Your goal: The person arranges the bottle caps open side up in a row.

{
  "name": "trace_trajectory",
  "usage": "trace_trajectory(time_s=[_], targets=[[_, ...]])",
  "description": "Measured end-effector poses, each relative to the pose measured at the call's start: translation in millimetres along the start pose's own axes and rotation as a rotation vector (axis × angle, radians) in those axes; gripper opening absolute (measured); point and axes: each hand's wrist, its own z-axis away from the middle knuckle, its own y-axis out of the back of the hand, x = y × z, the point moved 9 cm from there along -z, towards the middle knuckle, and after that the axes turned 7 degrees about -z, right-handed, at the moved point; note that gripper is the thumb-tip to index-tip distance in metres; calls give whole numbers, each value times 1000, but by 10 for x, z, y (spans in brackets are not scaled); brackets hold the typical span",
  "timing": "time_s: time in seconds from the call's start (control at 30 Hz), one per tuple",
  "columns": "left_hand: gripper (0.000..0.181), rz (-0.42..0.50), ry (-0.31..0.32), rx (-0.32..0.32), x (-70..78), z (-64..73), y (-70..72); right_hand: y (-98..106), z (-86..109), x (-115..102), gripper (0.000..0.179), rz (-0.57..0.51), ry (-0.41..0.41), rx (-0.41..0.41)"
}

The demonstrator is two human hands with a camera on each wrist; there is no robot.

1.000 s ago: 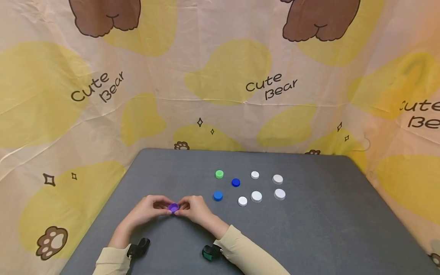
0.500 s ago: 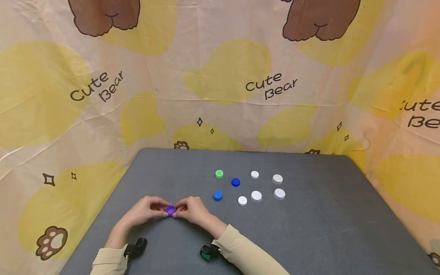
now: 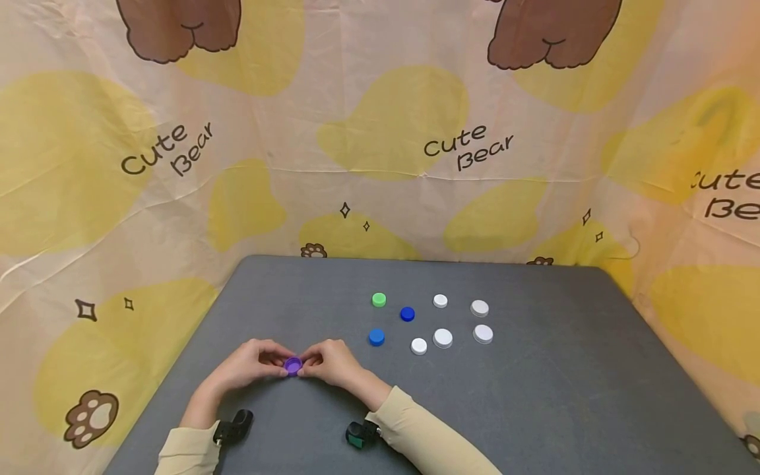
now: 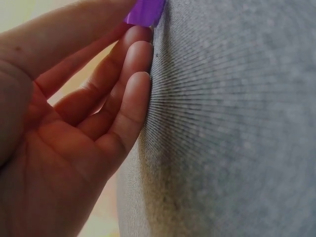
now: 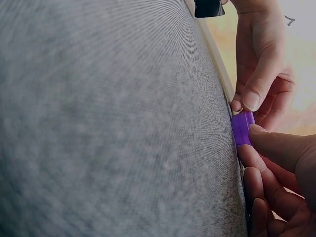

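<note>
Between my two hands is a purple bottle cap (image 3: 293,366), hollow side up, at the left front of the grey table. My left hand (image 3: 246,364) pinches its left edge with thumb and fingers. From the other side my right hand (image 3: 337,364) pinches the right edge. In the right wrist view the cap (image 5: 242,127) sits low against the table, with a thumb from each hand on its rim. Only a corner of the purple cap (image 4: 146,12) shows in the left wrist view, where the other left fingertips lie close along the table surface.
Right of my hands lie a green cap (image 3: 379,300), a dark blue cap (image 3: 407,314) and a lighter blue cap (image 3: 377,337). Farther right are several white caps (image 3: 442,338), spread apart. A patterned cloth (image 3: 380,132) hangs behind the grey table (image 3: 564,396).
Both hands have shifted the purple cap slightly left and toward me, mostly in the first half second. The cap's hollow side shows more fully now. The other caps stay put.
</note>
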Motion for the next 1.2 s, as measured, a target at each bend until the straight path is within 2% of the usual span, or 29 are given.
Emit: trace_trajectory(time_s=[0.23, 0.5, 0.63, 0.87, 1.0, 1.2], targets=[[33, 15, -3, -11, -1, -3, 3, 10, 0, -8, 25, 7, 5, -2], [30, -17, 21, -25, -68, -22, 5, 7, -3, -13, 25, 10, 23, -9], [30, -51, 41, -2, -69, -60, 24, 27, 4, -6, 26, -12, 22, -16], [35, -133, 43, 90, 48, -227, 49, 161, 41, 57, 28, -70, 4, -4], [33, -145, 39, 106, 141, -332, 26, 301, 81, 109, 27, -92, 1, 32], [32, -132, 30, 96, 265, -490, -59, 537, 141, 216, 27, -130, -20, 98]])
